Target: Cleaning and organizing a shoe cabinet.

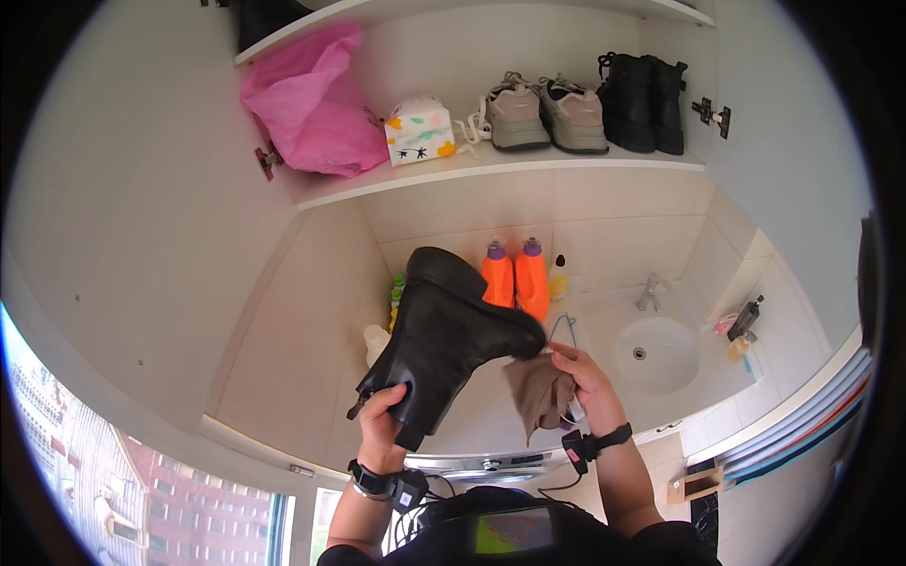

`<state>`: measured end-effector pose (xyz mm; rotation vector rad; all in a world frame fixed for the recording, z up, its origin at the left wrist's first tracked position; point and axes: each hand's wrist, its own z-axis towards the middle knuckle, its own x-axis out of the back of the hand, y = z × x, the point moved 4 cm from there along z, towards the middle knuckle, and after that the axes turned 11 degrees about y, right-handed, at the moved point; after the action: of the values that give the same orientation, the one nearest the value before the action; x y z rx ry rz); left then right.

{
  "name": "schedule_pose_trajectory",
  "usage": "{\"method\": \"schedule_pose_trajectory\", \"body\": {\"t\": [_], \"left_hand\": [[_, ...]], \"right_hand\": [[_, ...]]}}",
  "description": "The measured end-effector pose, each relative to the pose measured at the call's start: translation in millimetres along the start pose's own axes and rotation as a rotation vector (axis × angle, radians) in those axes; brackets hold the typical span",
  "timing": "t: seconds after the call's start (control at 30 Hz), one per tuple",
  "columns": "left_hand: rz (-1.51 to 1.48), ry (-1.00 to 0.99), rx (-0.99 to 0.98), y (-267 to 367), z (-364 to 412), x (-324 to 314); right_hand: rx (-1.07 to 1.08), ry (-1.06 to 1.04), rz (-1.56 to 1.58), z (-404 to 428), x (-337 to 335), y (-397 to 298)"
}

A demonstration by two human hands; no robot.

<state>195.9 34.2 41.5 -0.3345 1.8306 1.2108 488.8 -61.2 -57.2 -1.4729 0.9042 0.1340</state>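
A black boot [449, 332] hangs upside down in front of me, its sole turned up and its toe pointing right. My left hand [382, 417] grips the boot's shaft near the top opening, with the thumb on the outside. A brown cloth [541, 396] droops from my right hand [584, 378], which is shut on it near the boot's toe. One finger of that hand reaches to the toe tip; whether it touches cannot be made out. Something small and white shows below the right palm, mostly hidden.
An open shelf [517, 171] above holds a pink plastic bag [318, 113], a patterned white pouch [419, 131], beige sneakers [520, 113] and black boots [630, 102]. Orange detergent bottles [532, 279] stand behind the held boot. A washbasin [662, 354] is at right, a washing machine [488, 465] below.
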Motion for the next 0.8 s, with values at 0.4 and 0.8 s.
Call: {"method": "schedule_pose_trajectory", "body": {"t": [0.4, 0.8], "left_hand": [[0.966, -0.453, -0.494, -76.8, 26.1, 53.1], [1.045, -0.429, -0.567, -64.5, 9.8, 36.8]], "right_hand": [[1.145, -0.313, -0.664, -84.5, -172.6, -2.1], [1.168, -0.391, -0.780, -71.5, -176.1, 1.9]]}}
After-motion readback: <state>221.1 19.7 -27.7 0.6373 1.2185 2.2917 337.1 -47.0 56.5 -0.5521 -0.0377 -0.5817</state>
